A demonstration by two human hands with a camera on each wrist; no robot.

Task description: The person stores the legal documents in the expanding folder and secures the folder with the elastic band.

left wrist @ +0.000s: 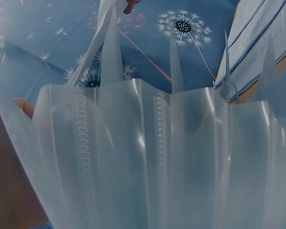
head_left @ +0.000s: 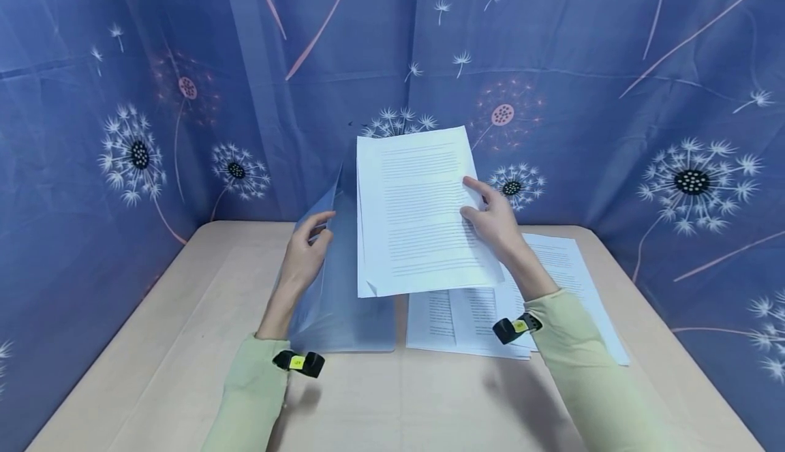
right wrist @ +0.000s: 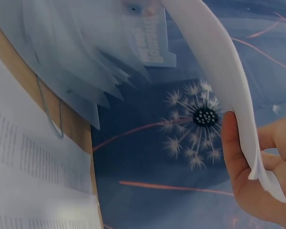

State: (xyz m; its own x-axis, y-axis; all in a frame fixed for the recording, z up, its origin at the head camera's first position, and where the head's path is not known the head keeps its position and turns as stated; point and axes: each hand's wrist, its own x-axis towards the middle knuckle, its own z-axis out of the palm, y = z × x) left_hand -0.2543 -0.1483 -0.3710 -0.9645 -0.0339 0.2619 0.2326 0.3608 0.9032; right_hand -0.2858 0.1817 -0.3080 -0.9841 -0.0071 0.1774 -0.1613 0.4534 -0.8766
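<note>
A stack of printed sheets [head_left: 423, 206] is held up, tilted, over the table's middle. My right hand [head_left: 493, 223] grips it by the right edge, thumb on the printed face. In the right wrist view the stack [right wrist: 236, 76] bends edge-on between thumb and fingers. To the left stands a translucent blue expanding file [head_left: 362, 315] with its cover raised. My left hand [head_left: 306, 254] holds the file at its left side, fingers curled at the plastic. Several fanned pockets [left wrist: 124, 157] fill the left wrist view; the left fingertips are partly hidden behind plastic.
More printed sheets [head_left: 564, 268] lie overlapping on the table [head_left: 153, 370], right of the file and under the right forearm. A thin cord loop [right wrist: 55, 119] hangs by the file in the right wrist view. A blue dandelion-print curtain [head_left: 306, 111] surrounds the table's back and sides.
</note>
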